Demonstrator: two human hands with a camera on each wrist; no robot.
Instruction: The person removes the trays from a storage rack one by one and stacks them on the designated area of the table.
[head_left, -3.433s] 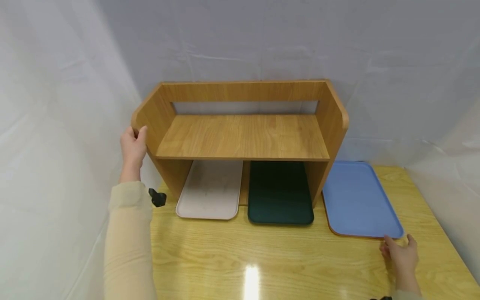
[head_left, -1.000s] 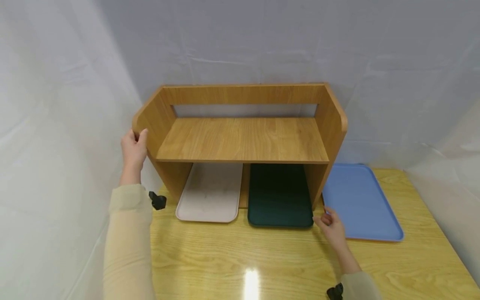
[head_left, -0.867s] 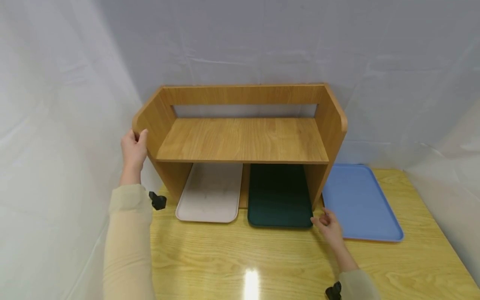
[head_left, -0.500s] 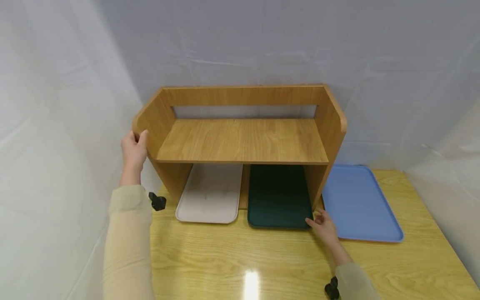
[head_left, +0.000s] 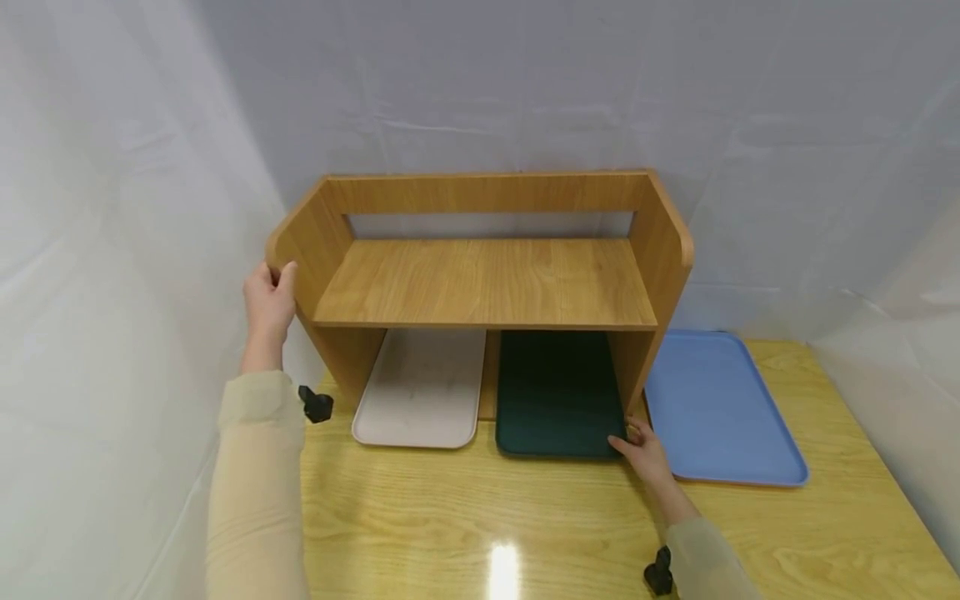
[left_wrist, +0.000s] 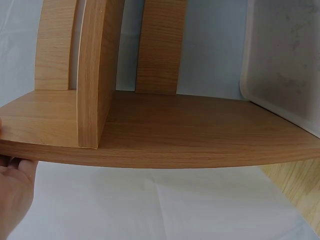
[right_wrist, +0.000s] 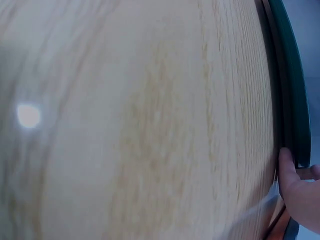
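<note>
wooden and pale, the shelf unit stands at the desk's back edge, and your left hand grips its left side panel near the top front corner, thumb on the inner face and fingers curled round the outer one. in the left wrist view the same hand shows under the panel's edge, fingertips tucked behind it. just below your sleeve a small black clip-like thing sits at the desk's left edge.

under the shelf, the left bay holds a white tray, its front end sticking out onto the desk. the right bay holds the dark green tray, likewise poking out toward you. your right hand is at that tray's front right corner, fingers on its rim; the right wrist view puts a fingertip against the green edge, though it's too blurred there to say whether you pinch it or only touch it, so i can't tell how firmly that hand is closed.

to the right of the shelf unit, a blue tray lies flat on the desk, just beside your right hand and near the back right corner.
</note>
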